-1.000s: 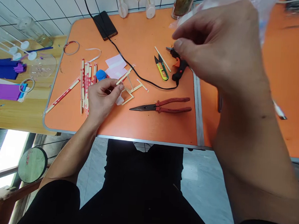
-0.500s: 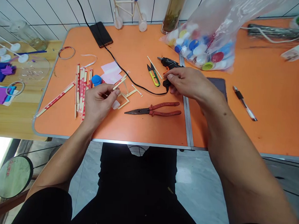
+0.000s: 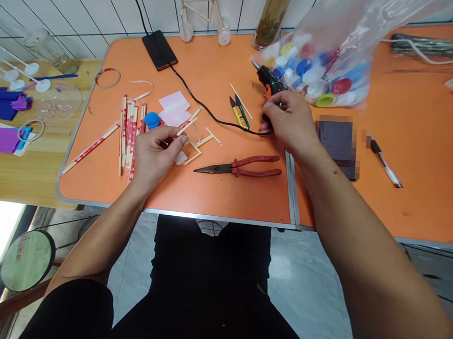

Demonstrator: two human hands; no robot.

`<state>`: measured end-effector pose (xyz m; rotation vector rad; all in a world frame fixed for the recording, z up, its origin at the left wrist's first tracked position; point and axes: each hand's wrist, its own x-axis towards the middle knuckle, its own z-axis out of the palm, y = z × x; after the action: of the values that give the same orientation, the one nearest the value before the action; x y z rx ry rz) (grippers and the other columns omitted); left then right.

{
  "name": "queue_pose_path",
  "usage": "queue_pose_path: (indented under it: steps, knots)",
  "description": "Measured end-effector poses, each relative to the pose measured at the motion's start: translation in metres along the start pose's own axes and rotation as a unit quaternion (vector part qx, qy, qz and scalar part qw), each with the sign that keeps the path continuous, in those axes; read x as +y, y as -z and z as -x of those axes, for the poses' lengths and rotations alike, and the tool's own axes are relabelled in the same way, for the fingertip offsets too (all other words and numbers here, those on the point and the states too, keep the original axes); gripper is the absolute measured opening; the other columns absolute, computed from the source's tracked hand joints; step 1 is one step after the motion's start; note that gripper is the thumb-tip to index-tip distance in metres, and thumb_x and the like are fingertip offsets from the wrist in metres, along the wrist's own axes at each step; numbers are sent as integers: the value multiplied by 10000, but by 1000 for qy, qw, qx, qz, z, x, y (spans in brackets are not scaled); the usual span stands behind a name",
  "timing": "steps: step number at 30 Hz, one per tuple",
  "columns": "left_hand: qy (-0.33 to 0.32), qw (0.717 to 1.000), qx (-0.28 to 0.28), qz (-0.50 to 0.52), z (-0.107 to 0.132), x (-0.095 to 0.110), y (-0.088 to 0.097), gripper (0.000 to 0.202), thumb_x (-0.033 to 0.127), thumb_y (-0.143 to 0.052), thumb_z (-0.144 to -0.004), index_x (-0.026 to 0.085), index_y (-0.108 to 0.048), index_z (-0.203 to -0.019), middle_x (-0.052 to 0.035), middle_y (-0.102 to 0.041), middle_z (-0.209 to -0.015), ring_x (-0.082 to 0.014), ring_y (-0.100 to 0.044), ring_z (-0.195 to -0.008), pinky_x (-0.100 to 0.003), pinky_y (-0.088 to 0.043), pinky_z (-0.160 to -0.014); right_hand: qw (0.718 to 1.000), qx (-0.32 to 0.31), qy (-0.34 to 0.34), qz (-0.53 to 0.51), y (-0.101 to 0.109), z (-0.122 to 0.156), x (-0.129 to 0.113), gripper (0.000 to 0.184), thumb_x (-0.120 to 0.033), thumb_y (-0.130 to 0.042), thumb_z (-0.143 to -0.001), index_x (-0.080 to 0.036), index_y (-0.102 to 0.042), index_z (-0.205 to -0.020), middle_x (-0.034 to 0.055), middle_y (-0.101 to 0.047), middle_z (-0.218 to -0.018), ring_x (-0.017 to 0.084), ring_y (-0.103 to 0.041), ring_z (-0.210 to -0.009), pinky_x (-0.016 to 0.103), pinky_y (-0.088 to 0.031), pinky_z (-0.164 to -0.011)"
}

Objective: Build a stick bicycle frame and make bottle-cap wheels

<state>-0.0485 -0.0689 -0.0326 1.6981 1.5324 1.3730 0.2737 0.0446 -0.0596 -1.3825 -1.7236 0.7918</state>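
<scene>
My left hand [image 3: 157, 153] pinches a short wooden stick [image 3: 188, 123] between thumb and fingers. Just right of it, a small frame of joined sticks [image 3: 202, 141] rests on the orange table, beside pink paper squares [image 3: 174, 107]. My right hand [image 3: 290, 121] is closed around the handle of a black glue gun [image 3: 269, 80] with an orange trigger, its nozzle angled up and away to the left. Yellow-green thread snips [image 3: 239, 111] and a thin stick [image 3: 241, 100] lie left of that hand. Red-handled long-nose pliers [image 3: 239, 166] lie between both hands.
Red-and-white wrapped chopsticks [image 3: 129, 129] and a blue cap [image 3: 152, 120] sit by my left hand. A black cord crosses from a black phone [image 3: 159, 50]. Behind the glue gun is a plastic bag of bottle caps [image 3: 318, 75]. A pen [image 3: 386, 162] lies at right.
My right hand has shifted the glue gun, and its nozzle now points further up and back, near the bag. My left hand still pinches the stick. The whole view has shifted slightly.
</scene>
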Motion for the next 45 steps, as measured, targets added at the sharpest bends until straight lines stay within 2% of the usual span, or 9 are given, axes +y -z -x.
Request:
queue_pose_path:
  steps: [3,7,10,15,19,26,33,39,45]
  knots:
    - [2,1000,3,-1,1,1,0,319,555,-919,-901,246,-853,-858,-26,-808,-802,-159,-654,-647,-319,-480,-604,992,50,-87,-74,-1,4,-20,399,-651,-742,-962,-312,-634,-1143,-19,-679,-797,237,-715,-826,444,-629,-815]
    - [3,1000,3,-4,1,4,0,298,526,-913,-913,245,-844,-841,-20,-790,-769,-160,-653,-648,-321,-476,-603,977,74,-109,-165,-3,10,-40,576,-495,-850,-795,-365,-533,-1258,-68,-677,-841,212,-696,-838,436,-623,-835]
    - [5,1000,3,-5,1,5,-1,285,508,-910,-912,243,-842,-832,-13,-776,-738,-147,-630,-615,-315,-458,-581,970,62,-104,-212,-5,10,-43,570,-448,-834,-746,-378,-551,-1237,-57,-682,-890,216,-705,-877,430,-634,-848]
    - [16,1000,-1,2,2,6,0,287,525,-908,-915,252,-844,-851,-17,-794,-768,-149,-646,-627,-316,-484,-586,966,2,-77,-245,4,19,-62,302,-457,-742,-750,-348,-600,-992,11,-632,-898,275,-699,-981,475,-627,-910]
    - [14,1000,0,1,2,6,0,301,542,-905,-919,255,-847,-848,-21,-796,-766,-153,-650,-626,-324,-494,-595,944,1,-98,-315,15,30,-82,358,-333,-735,-640,-323,-484,-895,10,-619,-953,227,-652,-940,411,-616,-923]
    - [12,1000,5,-4,2,5,-1,303,543,-915,-909,255,-848,-845,-15,-786,-751,-151,-647,-625,-316,-487,-580,978,73,-7,-196,12,39,-75,355,-463,-827,-868,-340,-531,-1019,-48,-529,-826,157,-448,-573,357,-492,-567]
    - [18,1000,0,-2,2,8,-1,302,538,-913,-914,252,-841,-844,-11,-774,-745,-146,-641,-622,-311,-476,-574,991,18,9,-134,22,55,-78,209,-433,-814,-945,-246,-731,-995,13,-648,-788,172,-627,-606,350,-513,-608]
    - [21,1000,0,-7,2,10,-1,325,564,-910,-910,253,-845,-843,-19,-779,-747,-151,-639,-619,-314,-464,-570,997,-17,37,-72,27,66,-82,165,-400,-806,-942,-239,-798,-978,-29,-598,-626,169,-570,-529,331,-443,-536]
    - [21,1000,-3,-6,1,11,-1,355,586,-906,-915,246,-839,-834,-19,-779,-733,-154,-650,-606,-314,-473,-560,991,-73,102,55,25,73,-84,201,-439,-727,-990,-300,-814,-874,31,-692,-761,275,-691,-740,425,-549,-673]
